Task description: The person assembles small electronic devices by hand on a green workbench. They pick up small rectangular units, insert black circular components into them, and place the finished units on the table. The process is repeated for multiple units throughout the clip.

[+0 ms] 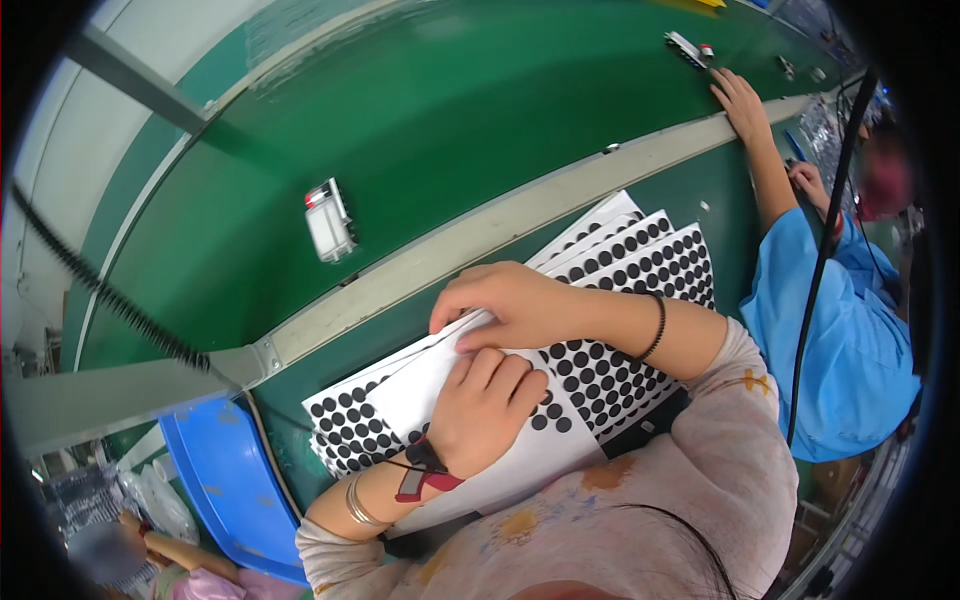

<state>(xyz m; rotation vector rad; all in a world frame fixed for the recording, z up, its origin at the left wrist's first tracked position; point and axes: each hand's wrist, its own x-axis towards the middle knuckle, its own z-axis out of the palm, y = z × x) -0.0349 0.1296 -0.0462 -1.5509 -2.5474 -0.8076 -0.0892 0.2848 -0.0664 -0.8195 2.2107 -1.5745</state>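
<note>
White sheets covered with rows of round black stickers [655, 262] lie fanned in front of me, beneath both arms. My right hand [515, 300] reaches across from the right and pinches the folded, lifted edge of a sticker sheet [415, 395], its white back facing up. Just below it, my left hand [485, 410] rests over the sheets with curled fingers; whatever they hold is hidden. A red and black wrist strap [425, 480] with a cord is around my left wrist.
Beyond a pale rail [420, 255] runs a green belt surface [450, 130], carrying a small white device [329, 222] and another device [686, 48]. A blue tray [225, 480] stands at left, near a coiled cord [110, 285]. A co-worker in blue [830, 350] reaches over at right.
</note>
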